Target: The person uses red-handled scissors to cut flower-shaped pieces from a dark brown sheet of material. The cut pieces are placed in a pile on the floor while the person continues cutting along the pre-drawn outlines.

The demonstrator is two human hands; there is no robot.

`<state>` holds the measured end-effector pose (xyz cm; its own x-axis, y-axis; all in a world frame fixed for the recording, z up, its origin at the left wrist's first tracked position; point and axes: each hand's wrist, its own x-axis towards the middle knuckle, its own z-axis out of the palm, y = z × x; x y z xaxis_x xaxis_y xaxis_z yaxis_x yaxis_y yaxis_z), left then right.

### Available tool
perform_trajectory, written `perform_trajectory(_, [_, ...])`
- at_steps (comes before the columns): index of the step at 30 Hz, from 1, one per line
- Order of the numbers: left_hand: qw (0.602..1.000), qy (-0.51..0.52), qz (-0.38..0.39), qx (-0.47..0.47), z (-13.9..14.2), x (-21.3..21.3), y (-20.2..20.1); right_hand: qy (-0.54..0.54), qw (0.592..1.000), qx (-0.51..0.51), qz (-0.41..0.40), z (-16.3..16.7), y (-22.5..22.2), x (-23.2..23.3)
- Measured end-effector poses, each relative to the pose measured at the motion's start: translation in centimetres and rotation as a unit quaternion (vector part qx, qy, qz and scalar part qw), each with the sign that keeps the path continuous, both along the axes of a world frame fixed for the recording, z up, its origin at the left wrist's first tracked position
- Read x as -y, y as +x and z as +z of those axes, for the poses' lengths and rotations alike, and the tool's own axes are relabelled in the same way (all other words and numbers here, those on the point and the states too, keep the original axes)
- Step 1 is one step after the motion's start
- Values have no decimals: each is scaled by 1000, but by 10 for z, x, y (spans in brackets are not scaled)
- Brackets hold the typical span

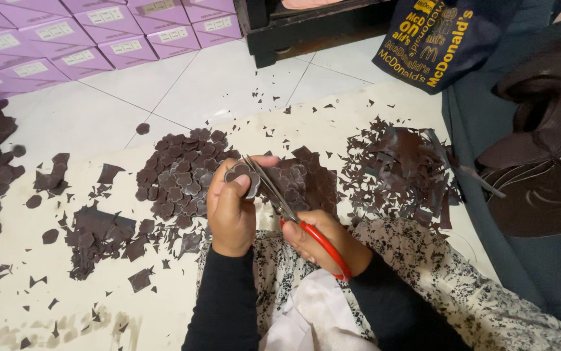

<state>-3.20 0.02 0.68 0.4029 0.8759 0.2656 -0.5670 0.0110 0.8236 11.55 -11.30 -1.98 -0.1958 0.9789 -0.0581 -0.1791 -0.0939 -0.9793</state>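
Note:
My left hand [230, 208] pinches a small dark brown flower-shaped cutout [240, 174] between thumb and fingers, held above the floor. My right hand [323, 244] grips red-handled scissors [293, 218], whose metal blades reach up to the cutout's edge. Just beyond the hands lies a pile of finished flower-shaped pieces [180, 175] on a cream mat [66, 305]. A second heap of dark sheet pieces [306, 182] sits behind the scissors.
Jagged dark offcuts [401, 172] are heaped at the right, more scraps [98, 234] at the left. Purple boxes [79, 39] stack at the back left. A dark printed bag [436, 39] and dark moulded sheets [547, 143] lie at the right. Patterned cloth covers my lap.

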Motion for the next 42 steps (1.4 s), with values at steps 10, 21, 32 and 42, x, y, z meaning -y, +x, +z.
perform_trajectory(10, [1000,15,0,-18,-6,-6,-7,-33,999,3,2,-4,3,2])
perform_trajectory(21, [995,-23,-4,-99,3,2,-4,203,966,12,-162,-15,13,-11])
perform_trajectory(32, [981,-151,-88,-83,-43,15,34,73,967,-7,-246,-36,31,-25])
perform_trajectory(42, [949,-157,197,-191,-53,-42,-14,-94,928,106,-344,-52,54,-19])
